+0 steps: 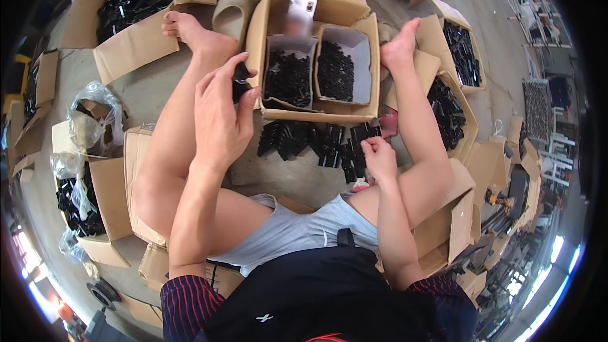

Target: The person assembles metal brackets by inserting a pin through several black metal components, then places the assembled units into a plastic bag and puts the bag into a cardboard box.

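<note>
My left hand [220, 113] is raised beside the left wall of an open cardboard box [329, 114], its fingers and thumb closed round a black, shiny curved part [240, 80]. My right hand [380, 161] is lower, by the box's front right corner, with fingertips pinched together; whatever they hold is too small or hidden to make out. Just beyond those fingertips lie black plastic-looking pieces [329, 145], set in clusters along the box's front. Inside the box, two smaller cartons contain heaps of small black parts: a left heap [288, 76] and a right heap [335, 71].
A white phone [303, 7] leans at the box's back. My bare legs flank the box. Around me on the floor stand open cartons of black parts, one far left [136, 3], one right [446, 114], one near left [79, 206]. Clear plastic bags [88, 120] and a tan slipper [232, 16] lie about.
</note>
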Demonstrator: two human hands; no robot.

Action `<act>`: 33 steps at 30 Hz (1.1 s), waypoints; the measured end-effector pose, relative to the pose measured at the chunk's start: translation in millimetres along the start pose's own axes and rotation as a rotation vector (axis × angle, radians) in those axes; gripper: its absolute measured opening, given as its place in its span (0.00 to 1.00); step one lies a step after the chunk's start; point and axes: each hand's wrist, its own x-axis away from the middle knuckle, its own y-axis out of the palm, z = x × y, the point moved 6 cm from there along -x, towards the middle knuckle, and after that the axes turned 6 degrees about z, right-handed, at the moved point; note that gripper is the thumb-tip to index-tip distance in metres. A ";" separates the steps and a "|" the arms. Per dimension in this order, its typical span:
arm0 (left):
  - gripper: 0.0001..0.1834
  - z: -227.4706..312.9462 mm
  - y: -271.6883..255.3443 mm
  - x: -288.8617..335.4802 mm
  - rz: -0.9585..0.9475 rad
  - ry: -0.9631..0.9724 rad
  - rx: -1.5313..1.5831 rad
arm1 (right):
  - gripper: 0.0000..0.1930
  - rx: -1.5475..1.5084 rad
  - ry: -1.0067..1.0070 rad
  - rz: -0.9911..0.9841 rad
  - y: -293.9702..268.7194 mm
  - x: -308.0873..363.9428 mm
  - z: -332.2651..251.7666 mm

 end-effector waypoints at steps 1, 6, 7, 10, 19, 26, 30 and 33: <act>0.26 -2.0 -2.8 -0.1 0.006 -0.012 0.037 | 0.12 0.159 -0.003 -0.021 1.1 8.7 -3.2; 0.24 4.4 12.2 8.2 -0.060 -0.167 0.118 | 0.10 0.417 0.009 -0.157 29.2 27.0 5.7; 0.24 5.0 11.3 9.2 -0.060 -0.127 0.093 | 0.10 0.471 -0.010 -0.183 37.6 33.4 3.9; 0.23 5.5 11.6 8.4 -0.059 -0.048 0.056 | 0.15 0.645 -0.059 -0.248 62.9 38.2 4.8; 0.20 -7.7 28.5 12.8 -0.127 -0.385 0.712 | 0.18 0.767 -0.199 -0.185 77.7 46.7 5.2; 0.23 -4.8 37.2 18.7 -0.254 -0.491 0.993 | 0.14 0.763 -0.173 -0.181 73.1 60.5 15.8; 0.23 -5.3 40.2 20.3 -0.285 -0.502 0.958 | 0.13 0.746 -0.154 -0.192 76.6 57.8 21.4; 0.23 -4.9 42.1 22.9 -0.290 -0.534 0.980 | 0.14 0.748 -0.168 -0.209 78.0 54.3 18.6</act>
